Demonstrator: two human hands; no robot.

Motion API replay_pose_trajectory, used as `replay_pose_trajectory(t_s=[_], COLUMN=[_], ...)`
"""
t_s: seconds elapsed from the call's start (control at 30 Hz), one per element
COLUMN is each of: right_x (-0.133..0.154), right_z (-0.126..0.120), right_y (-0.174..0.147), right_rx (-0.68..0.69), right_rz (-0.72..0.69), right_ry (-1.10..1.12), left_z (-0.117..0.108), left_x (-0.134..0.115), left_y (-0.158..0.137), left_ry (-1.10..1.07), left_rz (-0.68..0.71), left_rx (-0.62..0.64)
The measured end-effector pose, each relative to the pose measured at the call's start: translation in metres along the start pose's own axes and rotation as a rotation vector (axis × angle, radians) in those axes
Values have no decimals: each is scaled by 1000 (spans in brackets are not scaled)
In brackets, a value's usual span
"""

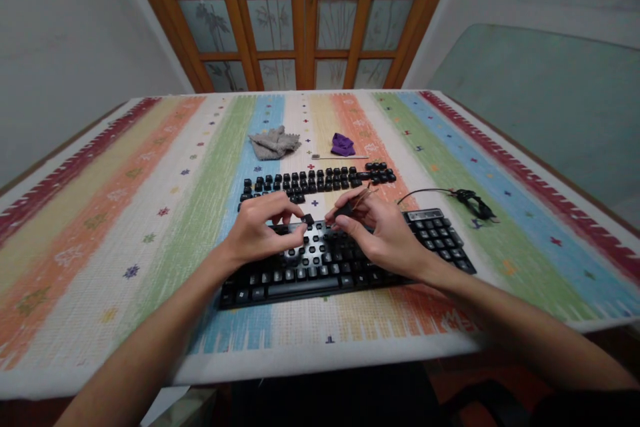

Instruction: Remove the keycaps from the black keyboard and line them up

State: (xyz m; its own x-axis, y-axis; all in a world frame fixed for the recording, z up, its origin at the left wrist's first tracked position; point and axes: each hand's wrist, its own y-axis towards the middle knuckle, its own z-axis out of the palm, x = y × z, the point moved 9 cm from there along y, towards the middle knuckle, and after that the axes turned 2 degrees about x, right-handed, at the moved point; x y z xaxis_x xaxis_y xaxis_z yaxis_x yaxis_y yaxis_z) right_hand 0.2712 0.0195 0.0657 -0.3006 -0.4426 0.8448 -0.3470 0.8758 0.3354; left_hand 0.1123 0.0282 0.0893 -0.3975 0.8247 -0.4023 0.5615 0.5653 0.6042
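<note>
A black keyboard (300,288) lies in front of me, its front keys in place and many bare switch stems showing in the middle. Over its back edge my left hand (267,223) pinches a small black keycap (307,219) at the fingertips. Close beside it, my right hand (383,230) is closed round a small dark piece (343,211). Thin brownish wire (367,192) sticks up by those fingers, so the tool looks like a wire keycap puller, partly hidden. Behind the keyboard, loose black keycaps (313,181) stand in rows.
Farther back lie a crumpled grey cloth (275,143), a purple cloth (342,144) and a thin brush (340,157). A coiled black cable (473,203) rests at the right. A striped cloth (200,147) covers the table; wooden glazed doors (303,13) stand beyond.
</note>
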Motion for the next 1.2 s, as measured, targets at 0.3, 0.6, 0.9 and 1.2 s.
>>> replay_pose_trajectory(t_s=[0.3,0.6,0.9,1.2], right_x=[0,3,4,7], right_z=[-6,-18,-21,-20], right_y=[-4,-7,-8,-8], right_rx=[16,-3,2,34], right_rz=[-4,-47,-44,-50], right_ry=[5,-14,-3,-37], left_z=[28,70,75,73], left_x=[30,59,69,68], left_y=[19,34,33,33], left_ry=[388,571,551,517], left_rz=[47,-27,-79,-62], left_rx=[228,473,539,499])
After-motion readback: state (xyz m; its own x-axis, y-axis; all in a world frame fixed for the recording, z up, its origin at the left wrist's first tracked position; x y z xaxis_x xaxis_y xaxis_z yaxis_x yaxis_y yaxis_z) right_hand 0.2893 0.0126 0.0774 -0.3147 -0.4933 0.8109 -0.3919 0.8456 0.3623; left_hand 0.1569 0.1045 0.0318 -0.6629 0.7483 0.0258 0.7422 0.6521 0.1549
